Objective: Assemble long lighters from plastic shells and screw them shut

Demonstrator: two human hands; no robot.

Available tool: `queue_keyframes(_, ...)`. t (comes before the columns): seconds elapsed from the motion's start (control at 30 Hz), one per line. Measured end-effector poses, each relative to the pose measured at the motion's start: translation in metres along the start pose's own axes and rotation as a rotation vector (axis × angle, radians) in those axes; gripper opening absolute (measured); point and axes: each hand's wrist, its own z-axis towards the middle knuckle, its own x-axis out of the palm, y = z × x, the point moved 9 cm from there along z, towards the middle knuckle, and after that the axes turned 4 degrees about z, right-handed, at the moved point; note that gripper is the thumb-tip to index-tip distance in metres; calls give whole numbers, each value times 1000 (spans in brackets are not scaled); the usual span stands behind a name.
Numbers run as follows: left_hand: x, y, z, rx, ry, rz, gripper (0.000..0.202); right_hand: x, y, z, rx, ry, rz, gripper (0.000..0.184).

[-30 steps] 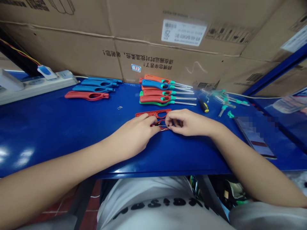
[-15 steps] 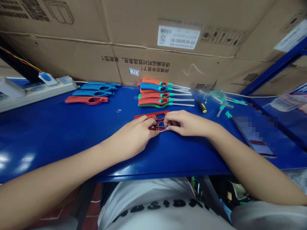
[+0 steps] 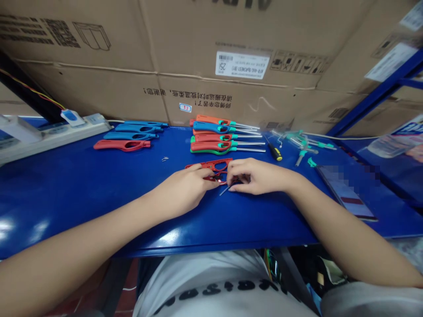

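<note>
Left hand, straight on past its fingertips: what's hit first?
The left hand would probably meet the curled fingers of the right hand first, just across the red casing part at its fingertips. Depth is unclear from this single view.

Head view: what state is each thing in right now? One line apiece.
Left hand: fingers on near shell
Right hand: fingers pinching thin rod
Thin rod: held, one end free
Near shell: partly hidden by hands
Far shell: flat on bench
Lighters: piled, metal tubes fitted
Casings: in a row, no tubes
Screwdriver: lying loose
Metal bits: loose
Power strip: adapter on it; live or not, unclear
Device: lying flat, partly blurred
</note>
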Motion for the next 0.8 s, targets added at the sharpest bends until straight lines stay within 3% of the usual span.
queue_keyframes(0.13, 4, 2, 1, -4, 51, 65, 42, -7, 6, -2, -49, -46, 2, 15)
queue_keyframes(0.27, 2, 1, 2, -4, 44, 78, 43, -37, -1, -9, 4, -260, -177, 19)
queue_keyframes(0.37, 2, 1, 1, -6, 42, 95, 42, -76, -26, -28, 306, -464, -465, 21)
queue_keyframes(0.47, 2, 1, 1, 1, 43, 101, 40, -115, -61, -65, 716, -554, -671, 23)
queue_keyframes(0.57, 1, 2, 1, 10, 16, 83, 38, -136, -107, -119, 1193, -416, -654, 29)
queue_keyframes(0.6, 0, 2, 1, 15, 2, 74, 38, -140, -117, -133, 1262, -377, -635, 28)
queue_keyframes(0.73, -1, 3, 1, 18, -21, 47, 37, -144, -142, -167, 1349, -223, -543, 9)
queue_keyframes(0.8, 0, 3, 1, 12, -13, 39, 37, -142, -145, -175, 1370, -183, -515, 9)
